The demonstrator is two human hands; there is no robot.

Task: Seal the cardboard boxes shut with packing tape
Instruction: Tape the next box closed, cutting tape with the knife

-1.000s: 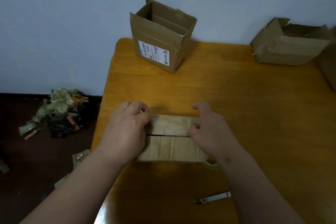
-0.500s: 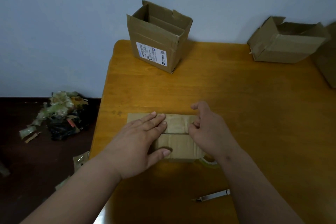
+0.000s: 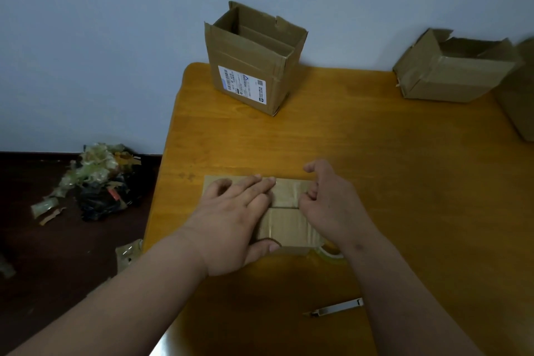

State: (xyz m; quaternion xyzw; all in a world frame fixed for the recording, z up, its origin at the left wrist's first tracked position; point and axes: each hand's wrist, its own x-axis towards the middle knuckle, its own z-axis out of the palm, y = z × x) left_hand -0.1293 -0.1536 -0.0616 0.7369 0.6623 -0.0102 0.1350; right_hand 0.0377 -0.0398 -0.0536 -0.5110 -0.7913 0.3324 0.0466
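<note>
On the near part of the wooden worktop [image 3: 375, 170] lies a low, flat cardboard box [image 3: 289, 211] with its 2 top flaps folded shut, the seam between them running left to right. The left hand [image 3: 231, 222] lies flat on the box's left half, fingers straight and close together pointing toward the far right, thumb spread along the near edge. The right hand [image 3: 329, 205] rests on the right end of the box with its fingers curled in at the seam, thumb raised toward the far side; whether it pinches anything there cannot be told. Just beyond the right wrist, at the box's near right corner, part of a roll of clear packing tape [image 3: 331, 253] shows. A slim utility knife [image 3: 335, 308] lies nearer the person, apart from the box. At the far left corner of the worktop stands an open box with a white label [image 3: 251, 66], and at the far right lies a second open box [image 3: 453, 72], tipped on its side. A heap of crumpled tape and scraps [image 3: 95, 179] sits on the dark floor to the left.
</note>
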